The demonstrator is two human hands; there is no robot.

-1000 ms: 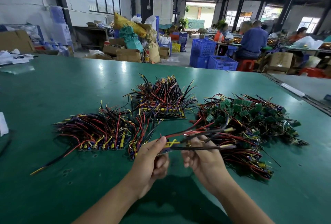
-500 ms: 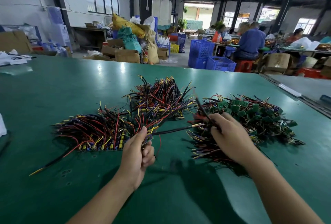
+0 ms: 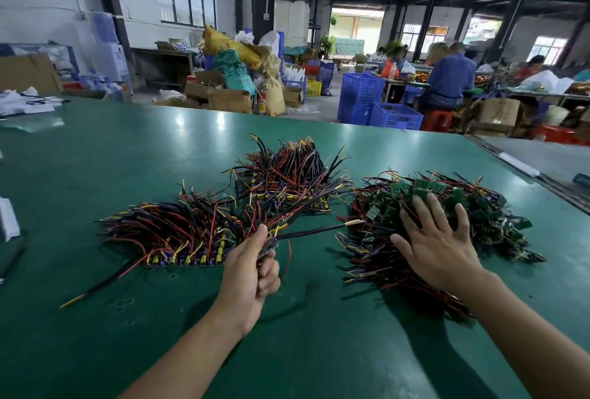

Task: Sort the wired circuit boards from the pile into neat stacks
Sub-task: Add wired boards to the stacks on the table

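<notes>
Pinching one wired board (image 3: 270,243) between thumb and curled fingers (image 3: 269,275), a person's left hand (image 3: 252,274) hovers beside the near stack (image 3: 178,236) on the green worktop (image 3: 127,159), while the right hand (image 3: 440,245) rests, fingers spread wide, on the loose pile (image 3: 485,207); a second stack (image 3: 287,175) lies behind.

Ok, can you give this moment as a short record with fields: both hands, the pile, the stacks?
left hand: grips held board, its wires pointing right
right hand: fingers spread, resting flat on unsorted pile
unsorted pile: right side, green boards tangled in wires
near stack: left, boards in a row along its front edge
far stack: centre, further back
table: green
</notes>
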